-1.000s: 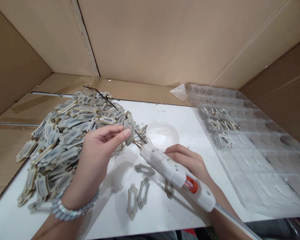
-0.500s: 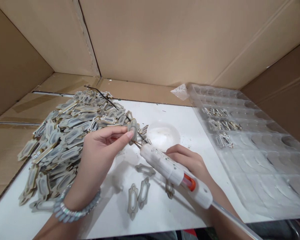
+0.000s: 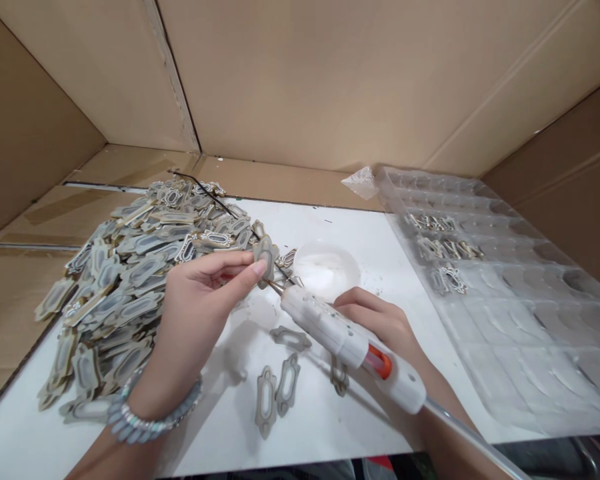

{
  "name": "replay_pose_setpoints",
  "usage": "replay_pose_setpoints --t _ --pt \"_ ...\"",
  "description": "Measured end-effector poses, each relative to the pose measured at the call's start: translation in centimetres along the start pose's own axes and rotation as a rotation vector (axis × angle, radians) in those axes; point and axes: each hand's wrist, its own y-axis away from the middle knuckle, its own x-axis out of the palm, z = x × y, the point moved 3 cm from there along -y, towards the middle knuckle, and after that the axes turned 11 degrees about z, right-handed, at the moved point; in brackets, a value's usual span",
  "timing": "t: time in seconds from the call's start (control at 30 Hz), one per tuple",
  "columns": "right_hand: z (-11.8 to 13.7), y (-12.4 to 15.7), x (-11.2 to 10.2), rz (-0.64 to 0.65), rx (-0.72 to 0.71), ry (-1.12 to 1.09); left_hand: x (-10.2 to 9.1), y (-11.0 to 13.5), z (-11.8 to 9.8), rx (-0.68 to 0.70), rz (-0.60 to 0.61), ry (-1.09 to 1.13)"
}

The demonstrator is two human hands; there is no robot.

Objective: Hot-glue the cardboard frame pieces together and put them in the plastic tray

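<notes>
One grey frame at the gun's tip, a great heap beside it

The left hand (image 3: pixel 200 300) pinches a grey ornamental frame (image 3: pixel 263 257) between thumb and fingers, holding it upright above the white board (image 3: pixel 380 430). The right hand (image 3: pixel 384 327) grips a white glue gun (image 3: pixel 340 337), though its finger on the trigger side is hidden. The metal nozzle (image 3: pixel 276 287) meets or nearly meets the frame's lower end; contact cannot be told.

Below the hands lie four loose pieces (image 3: pixel 291 339), one partly behind the gun. Beyond them stands a shallow white dish (image 3: pixel 353 270). To the left spreads the large heap (image 3: pixel 145 273), a thin black rod (image 3: pixel 197 183) lying across its far part.

On the right, the clear tray (image 3: pixel 510 360) carries a few patterned pieces (image 3: pixel 447 249), grouped in three rows. Judging by heap against tray, the work seems early: one frame in hand, few pieces sorted, most remaining.
</notes>
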Motion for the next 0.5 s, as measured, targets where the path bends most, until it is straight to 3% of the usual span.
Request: replay_pose_setpoints --t 0.37,0.5 --pt "0.02 -0.07 -0.07 -0.004 0.005 0.012 -0.32 -0.03 0.32 0.003 -0.034 -0.03" --pt "0.27 -0.1 -0.11 -0.026 0.022 0.091 -0.18 0.19 -0.1 0.064 -0.08 -0.126"
